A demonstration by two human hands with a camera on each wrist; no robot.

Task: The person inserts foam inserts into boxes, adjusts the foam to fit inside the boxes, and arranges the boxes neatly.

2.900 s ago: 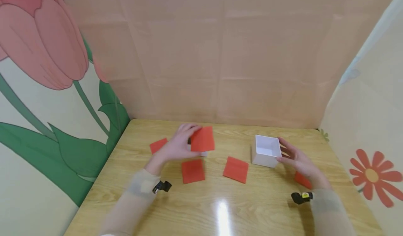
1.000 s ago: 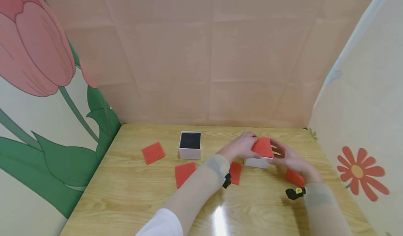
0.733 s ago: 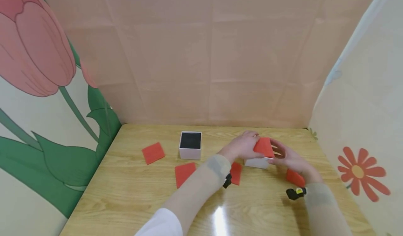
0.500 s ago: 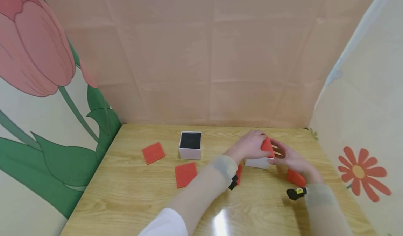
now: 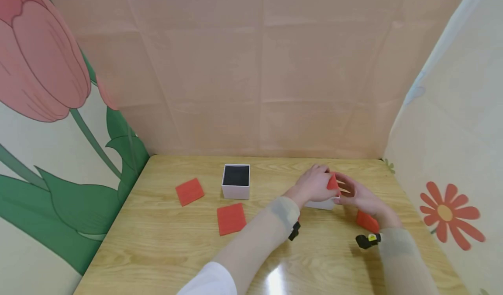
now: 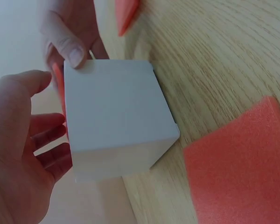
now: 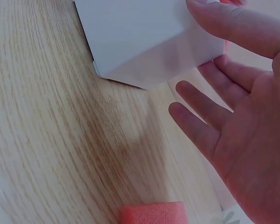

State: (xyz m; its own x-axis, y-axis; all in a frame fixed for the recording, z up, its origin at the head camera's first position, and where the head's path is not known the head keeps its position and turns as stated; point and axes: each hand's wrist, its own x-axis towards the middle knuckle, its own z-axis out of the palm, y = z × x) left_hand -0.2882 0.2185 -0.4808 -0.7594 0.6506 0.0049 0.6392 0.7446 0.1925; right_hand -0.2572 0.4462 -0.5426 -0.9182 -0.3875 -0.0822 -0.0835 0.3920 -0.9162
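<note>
A white box (image 5: 320, 205) stands upright at the table's right, its opening topped by a red foam square (image 5: 334, 185). My right hand (image 5: 361, 196) grips the box at its right corner, the thumb on the near face and fingers round the side. From above, my left hand (image 5: 314, 183) lies over the foam and hides most of it. The left wrist view shows its bent fingers at the foam's thin edge (image 6: 60, 84), with the thumb apart from the fingers. In the right wrist view, two of the right hand's fingers (image 7: 200, 107) stand off the box.
Left of the hands stands a second white box (image 5: 235, 192) with black filling its opening. Red foam squares lie at the left (image 5: 189, 191), front centre (image 5: 231, 219) and right under my right wrist (image 5: 367, 221). Another foam square (image 6: 242, 163) is mostly hidden by my left wrist.
My left hand has carried the red foam square from beside the second box to the right-hand box. Over the last half second it shifts slightly right over the foam; the right hand stays put.
</note>
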